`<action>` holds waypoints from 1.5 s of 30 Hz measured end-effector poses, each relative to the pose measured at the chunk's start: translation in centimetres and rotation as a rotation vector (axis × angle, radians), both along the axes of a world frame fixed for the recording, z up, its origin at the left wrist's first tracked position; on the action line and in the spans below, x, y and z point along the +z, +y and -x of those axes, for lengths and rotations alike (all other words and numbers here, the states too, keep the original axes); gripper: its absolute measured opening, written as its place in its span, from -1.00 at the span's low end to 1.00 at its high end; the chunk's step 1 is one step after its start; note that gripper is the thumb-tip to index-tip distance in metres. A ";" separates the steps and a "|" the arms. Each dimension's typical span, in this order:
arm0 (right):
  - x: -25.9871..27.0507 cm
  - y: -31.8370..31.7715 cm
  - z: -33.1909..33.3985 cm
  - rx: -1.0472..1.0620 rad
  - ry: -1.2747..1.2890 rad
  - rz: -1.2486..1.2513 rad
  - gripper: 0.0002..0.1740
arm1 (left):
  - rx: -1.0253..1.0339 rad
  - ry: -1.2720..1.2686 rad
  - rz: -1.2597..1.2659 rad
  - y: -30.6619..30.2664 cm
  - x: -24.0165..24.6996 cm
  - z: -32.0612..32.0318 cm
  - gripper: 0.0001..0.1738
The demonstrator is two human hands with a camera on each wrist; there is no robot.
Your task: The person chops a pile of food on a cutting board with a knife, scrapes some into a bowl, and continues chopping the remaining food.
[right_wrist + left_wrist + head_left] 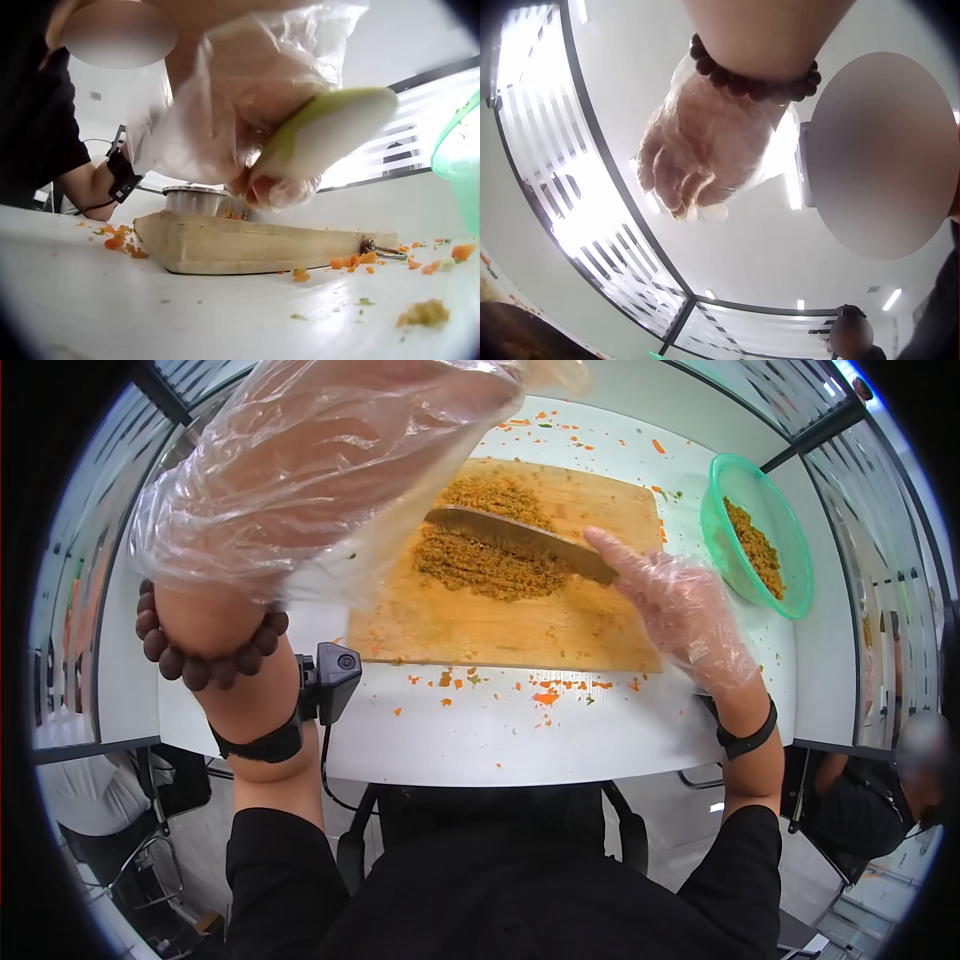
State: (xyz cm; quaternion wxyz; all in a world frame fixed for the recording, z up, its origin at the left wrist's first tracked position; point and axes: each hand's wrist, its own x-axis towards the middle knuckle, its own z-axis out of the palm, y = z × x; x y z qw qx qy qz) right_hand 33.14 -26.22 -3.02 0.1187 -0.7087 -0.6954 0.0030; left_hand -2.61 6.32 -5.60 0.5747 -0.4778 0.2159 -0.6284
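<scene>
A: Finger state, please?
B: Our right hand (685, 605) grips the knife (520, 540), fingers curled round its pale handle, one reaching along the blade. Our left hand (709, 142) is raised, its fingers loosely bent, nothing visible in them.
A: Location of the chopped mixture (490, 575)?
B: On the wooden board (480, 638), on both sides of the blade. We note a second portion inside the green basket (780, 520), beside the board's right end.
A: Progress?
B: We judge the chopping well advanced: the grain looks fine and fairly even. The board's portion is not in the basket. Orange bits (545, 698) lie scattered on the counter (560, 745), outside both. Whether any coarse pieces sit within the heap, we cannot tell.
</scene>
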 end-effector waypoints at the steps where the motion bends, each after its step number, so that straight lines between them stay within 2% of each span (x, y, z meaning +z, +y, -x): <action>1: -0.1 0.1 -0.1 0.018 0.002 -0.006 -0.28 | 0.016 0.012 -0.009 0.0 0.1 0.1 -0.41; 6: 0.1 0.0 -0.4 0.064 0.036 0.005 -0.30 | -0.080 -0.033 0.118 -0.3 -1.6 -0.9 -0.40; 9: -0.5 0.1 -0.5 0.058 0.165 -0.151 -0.29 | -0.070 -0.045 0.140 -0.6 -1.8 -0.9 -0.38; 12: -0.5 -0.2 -0.4 0.053 0.067 0.002 -0.26 | -0.017 -0.029 0.087 -1.1 -0.4 -1.2 -0.36; 14: -0.4 -0.1 -0.3 0.024 0.109 -0.078 -0.24 | 0.033 -0.059 -0.039 -0.1 0.1 -0.7 -0.35; 15: -0.3 0.0 -0.2 0.013 0.131 -0.117 -0.23 | 0.035 -0.069 -0.029 0.0 -0.1 -0.6 -0.35; 18: 0.3 0.1 -0.2 0.010 -0.062 0.099 -0.21 | -0.008 -0.070 0.124 -1.4 -0.6 -1.5 -0.35; 20: 0.5 -0.1 0.1 -0.068 0.029 0.053 -0.21 | -0.033 -0.065 0.148 -1.3 -1.1 -1.8 -0.35; 21: 0.5 0.0 0.2 -0.103 0.077 0.031 -0.21 | -0.028 -0.022 0.129 -1.2 -0.8 -1.7 -0.35; 23: -0.3 0.1 -0.4 -0.012 0.067 0.001 -0.21 | -0.009 0.104 0.090 -2.0 1.3 -2.1 -0.36; 26: 0.0 0.0 -0.3 0.014 0.111 0.004 -0.23 | -0.131 0.116 0.060 -1.6 0.8 -2.7 -0.38; 30: -0.3 0.0 -0.7 0.026 0.154 -0.077 -0.26 | -0.097 -0.012 0.165 -2.2 -0.9 -2.3 -0.40; 32: -0.1 0.0 -0.6 0.003 0.143 0.043 -0.26 | 0.119 -0.094 0.356 -3.4 -2.8 -0.4 -0.40; 33: -0.1 -0.1 -0.6 -0.015 0.140 0.103 -0.26 | 0.330 -0.046 0.531 -5.8 -3.8 2.2 -0.44; 34: -0.1 -0.1 -0.8 0.044 0.164 0.011 -0.29 | 0.343 -0.009 0.619 -7.5 -3.6 3.0 -0.44; 35: 0.0 -0.2 -1.1 0.100 0.182 -0.082 -0.32 | 0.304 0.023 0.646 -8.6 -3.2 3.1 -0.45; 37: 0.3 -0.3 -1.4 0.110 0.165 -0.088 -0.35 | 0.229 0.068 0.692 -10.4 -1.5 2.5 -0.46; 39: 0.7 -0.2 -1.2 0.017 0.108 0.088 -0.36 | 0.181 0.093 0.715 -11.9 0.5 1.1 -0.48; 45: 0.2 -0.7 -1.1 0.019 0.250 0.079 -0.38 | 0.107 0.197 0.775 -13.1 2.7 0.2 -0.52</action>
